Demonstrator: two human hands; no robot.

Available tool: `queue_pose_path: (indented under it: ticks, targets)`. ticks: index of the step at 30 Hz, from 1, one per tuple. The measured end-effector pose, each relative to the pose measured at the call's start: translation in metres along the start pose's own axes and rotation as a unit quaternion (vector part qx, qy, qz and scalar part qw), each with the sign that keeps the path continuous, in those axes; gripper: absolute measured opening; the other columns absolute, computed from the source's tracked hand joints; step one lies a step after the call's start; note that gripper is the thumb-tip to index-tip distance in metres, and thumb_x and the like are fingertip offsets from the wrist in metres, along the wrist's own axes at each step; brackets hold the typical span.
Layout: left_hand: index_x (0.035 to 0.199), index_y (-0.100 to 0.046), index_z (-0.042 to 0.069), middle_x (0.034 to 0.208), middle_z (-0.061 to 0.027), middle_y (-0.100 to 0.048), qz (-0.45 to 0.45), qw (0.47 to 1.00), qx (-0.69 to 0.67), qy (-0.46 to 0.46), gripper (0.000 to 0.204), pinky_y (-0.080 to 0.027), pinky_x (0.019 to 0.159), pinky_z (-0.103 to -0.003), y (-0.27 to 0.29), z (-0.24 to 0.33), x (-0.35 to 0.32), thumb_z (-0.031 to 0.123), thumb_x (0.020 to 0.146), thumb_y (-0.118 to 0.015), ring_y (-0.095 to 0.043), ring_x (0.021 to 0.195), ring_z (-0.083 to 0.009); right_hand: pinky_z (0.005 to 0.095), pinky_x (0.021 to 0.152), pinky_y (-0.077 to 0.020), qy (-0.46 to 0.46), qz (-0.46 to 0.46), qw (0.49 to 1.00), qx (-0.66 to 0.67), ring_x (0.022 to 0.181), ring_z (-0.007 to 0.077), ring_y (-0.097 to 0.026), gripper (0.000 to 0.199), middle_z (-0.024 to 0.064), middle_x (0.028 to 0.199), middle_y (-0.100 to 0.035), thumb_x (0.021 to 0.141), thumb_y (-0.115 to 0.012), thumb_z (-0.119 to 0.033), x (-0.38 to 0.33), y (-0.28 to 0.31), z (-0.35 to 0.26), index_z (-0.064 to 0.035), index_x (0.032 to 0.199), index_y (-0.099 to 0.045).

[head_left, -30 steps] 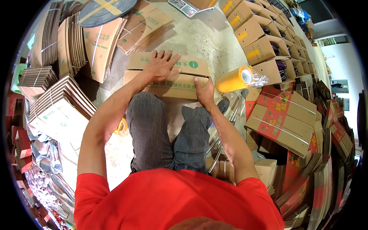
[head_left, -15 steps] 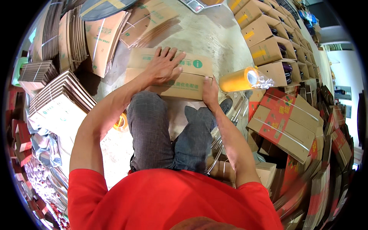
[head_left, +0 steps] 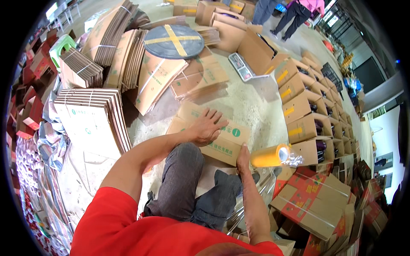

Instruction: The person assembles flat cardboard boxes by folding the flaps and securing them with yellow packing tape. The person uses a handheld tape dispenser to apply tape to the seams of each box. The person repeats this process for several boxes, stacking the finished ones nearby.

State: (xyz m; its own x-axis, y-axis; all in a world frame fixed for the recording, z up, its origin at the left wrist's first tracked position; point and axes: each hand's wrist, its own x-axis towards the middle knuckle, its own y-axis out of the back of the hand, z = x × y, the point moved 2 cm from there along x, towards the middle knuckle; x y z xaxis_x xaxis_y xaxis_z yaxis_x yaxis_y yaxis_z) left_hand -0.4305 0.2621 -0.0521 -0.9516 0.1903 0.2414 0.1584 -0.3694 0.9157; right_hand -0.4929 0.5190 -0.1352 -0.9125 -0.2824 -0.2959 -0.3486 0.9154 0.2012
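A brown cardboard box point(head_left: 224, 144) with green print lies on the floor just beyond my knees, its flaps laid shut. Across its top rests my left hand point(head_left: 208, 128), flat, with the fingers spread. My right hand point(head_left: 243, 158) grips the box's right end, thumb along the near corner; its other fingers are hidden behind the cardboard. Just right of that hand is a yellow cylinder of what looks like packing tape rolls point(head_left: 265, 157), with crumpled clear film at its right end.
Bundles of flattened cartons point(head_left: 92, 117) stand at left, near a round grey lid point(head_left: 166, 42) crossed with tape. Open boxes of eggplants point(head_left: 301, 128) line the right side. A scale point(head_left: 241, 66) sits farther off. Red-and-brown cartons point(head_left: 309, 196) lie at near right. Other people point(head_left: 294, 17) are far back.
The view has tilted up and shifted, so more of the far room shows. Both hands keep their places on the box, left one flat on top, right one at its end.
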Motion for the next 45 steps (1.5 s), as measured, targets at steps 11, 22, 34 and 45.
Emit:
queue_pose_path:
  ticks: [11,22,34,45]
  targets:
    - [0.153,-0.048,0.014,0.155,-0.0266,-0.042,0.003,1.0,0.022,0.006,0.057,-0.016,0.123,-0.062,0.002,0.006,-0.006,0.029,0.098,-0.052,-0.037,0.144,-0.0445,0.0379,0.102,-0.0445,-0.054,-0.008,0.998,0.042,0.116,0.0274,-0.059,0.064,0.0183,0.133,-0.062,0.112,-0.035,-0.047,-0.003,-0.001,-0.008,0.0074,0.141,-0.053]
    - [0.15,-0.051,0.013,0.156,-0.0244,-0.043,-0.011,0.997,-0.05,0.051,0.056,-0.017,0.125,-0.058,0.003,-0.006,0.001,0.028,0.097,-0.056,-0.034,0.147,-0.0448,0.0397,0.095,-0.0467,-0.008,0.008,0.999,0.034,0.109,0.0276,-0.062,0.062,0.0207,0.12,-0.066,0.11,-0.038,-0.046,0.003,-0.004,-0.009,0.0091,0.123,-0.061]
    - [0.12,-0.064,0.004,0.116,-0.0188,-0.062,0.369,0.841,-0.067,0.39,0.033,-0.045,0.098,-0.047,-0.016,-0.005,-0.281,0.011,0.089,-0.067,-0.057,0.11,-0.0391,0.0435,0.096,-0.0519,-0.094,-0.026,0.994,0.038,0.112,0.0304,-0.065,0.065,0.0175,0.126,-0.065,0.11,-0.037,-0.054,0.016,0.012,0.018,0.001,0.139,-0.055]
    - [0.132,-0.06,0.011,0.131,-0.0145,-0.058,0.195,0.816,0.049,0.542,0.049,-0.042,0.103,-0.05,-0.123,-0.067,-0.386,0.014,0.085,-0.074,-0.052,0.123,-0.0361,0.0453,0.107,-0.0482,-0.081,-0.029,0.996,0.016,0.126,0.0339,-0.059,0.072,0.019,0.143,-0.056,0.11,-0.033,-0.056,0.007,0.007,-0.002,0.0021,0.152,-0.041]
